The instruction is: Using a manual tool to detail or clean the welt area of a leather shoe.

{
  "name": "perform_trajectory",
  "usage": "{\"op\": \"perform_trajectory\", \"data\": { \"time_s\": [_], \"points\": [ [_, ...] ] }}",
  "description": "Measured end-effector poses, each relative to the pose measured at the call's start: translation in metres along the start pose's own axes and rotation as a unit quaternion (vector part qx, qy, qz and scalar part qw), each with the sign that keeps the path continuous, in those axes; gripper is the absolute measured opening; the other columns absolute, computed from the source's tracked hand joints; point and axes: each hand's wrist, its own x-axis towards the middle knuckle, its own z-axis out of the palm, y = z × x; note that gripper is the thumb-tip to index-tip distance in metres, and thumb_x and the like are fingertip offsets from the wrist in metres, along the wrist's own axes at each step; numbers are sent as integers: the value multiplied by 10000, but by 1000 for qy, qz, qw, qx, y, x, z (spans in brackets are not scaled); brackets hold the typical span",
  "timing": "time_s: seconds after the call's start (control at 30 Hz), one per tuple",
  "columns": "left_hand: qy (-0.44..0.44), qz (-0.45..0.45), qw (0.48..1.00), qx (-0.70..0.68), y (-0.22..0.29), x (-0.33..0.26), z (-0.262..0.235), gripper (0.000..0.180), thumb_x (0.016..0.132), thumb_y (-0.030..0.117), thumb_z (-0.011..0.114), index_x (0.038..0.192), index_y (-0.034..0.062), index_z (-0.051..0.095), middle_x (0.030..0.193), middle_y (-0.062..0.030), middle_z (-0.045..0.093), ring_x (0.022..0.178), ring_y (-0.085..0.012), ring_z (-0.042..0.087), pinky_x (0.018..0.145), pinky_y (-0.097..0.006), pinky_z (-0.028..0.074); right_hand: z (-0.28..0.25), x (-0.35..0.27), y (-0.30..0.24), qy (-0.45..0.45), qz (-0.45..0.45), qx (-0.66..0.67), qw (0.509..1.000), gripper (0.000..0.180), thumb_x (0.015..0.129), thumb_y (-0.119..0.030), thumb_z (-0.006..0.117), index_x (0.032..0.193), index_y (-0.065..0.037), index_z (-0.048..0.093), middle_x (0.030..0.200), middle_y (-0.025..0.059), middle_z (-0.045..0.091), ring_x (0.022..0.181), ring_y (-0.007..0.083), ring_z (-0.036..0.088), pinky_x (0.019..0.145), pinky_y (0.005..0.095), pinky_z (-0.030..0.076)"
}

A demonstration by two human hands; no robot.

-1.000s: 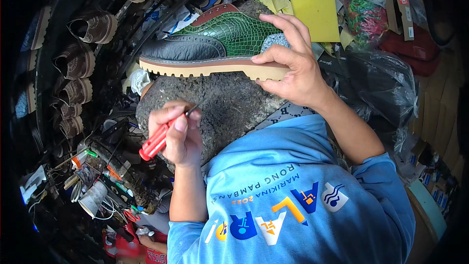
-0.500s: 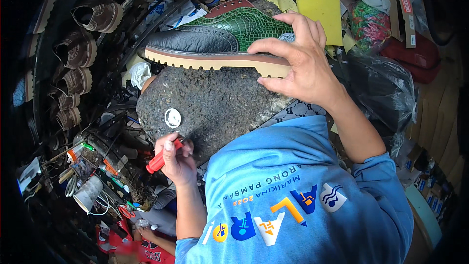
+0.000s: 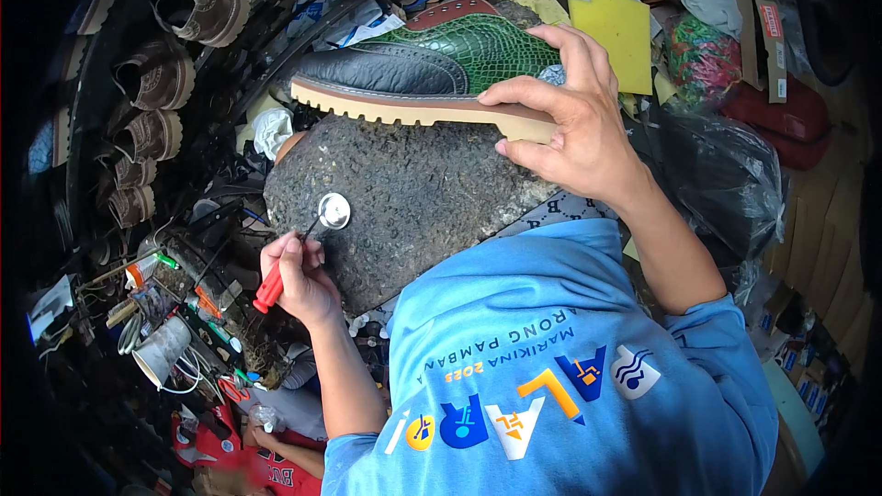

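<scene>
Left hand (image 3: 299, 276) curls around red tool (image 3: 268, 289), tip perhaps touching shiny dish (image 3: 336, 210) beyond; half-open right hand (image 3: 588, 133) pinches shoe (image 3: 427, 71); careless push could overturn dish.

Blue short-sleeved shirt (image 3: 560, 312) with multicoloured lettering (image 3: 516, 429)

- One dark block (image 3: 413, 193)
- Along its far edge, one green-and-black shoe (image 3: 496, 50)
- Toward its left edge, one round silvery disc (image 3: 336, 210)
- Over its near left edge, one red-handled tool (image 3: 269, 287)
- Past the left edge, at least six brown shoes (image 3: 225, 23) and one white cup (image 3: 162, 353)
- Past the far edge, at least two yellow sheets (image 3: 609, 41)
</scene>
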Motion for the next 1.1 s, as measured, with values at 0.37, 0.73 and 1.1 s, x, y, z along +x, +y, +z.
{"op": "perform_trajectory", "data": {
  "time_s": [0.37,0.73,1.1],
  "points": [
    [8,58,983,176,-15,9,6,82,850,80,600,866,1,589,702,-78,613,558,-93,497,537,-211,382,-1,2,5,16,-8,-2,1000,491,575,-185,776,1043,-247,641,1307,128,461,1249,369,370,1015,481,307],
    [-57,62,995,-45,12,11,22,65,833,69,571,870,15,568,732,-88,569,579,-120,485,569,-251,423,3,-1,2,37,17,-13,999,481,540,-174,812,981,-225,627,1301,87,472,1253,350,364,1024,483,289],
    [-277,145,949,-42,39,-2,164,83,722,20,609,760,-49,584,700,-105,592,580,-138,510,567,-259,412,6,-5,-1,66,16,10,998,454,509,-154,825,928,-224,664,1324,48,481,1261,346,358,1041,490,247]
  ]
}}
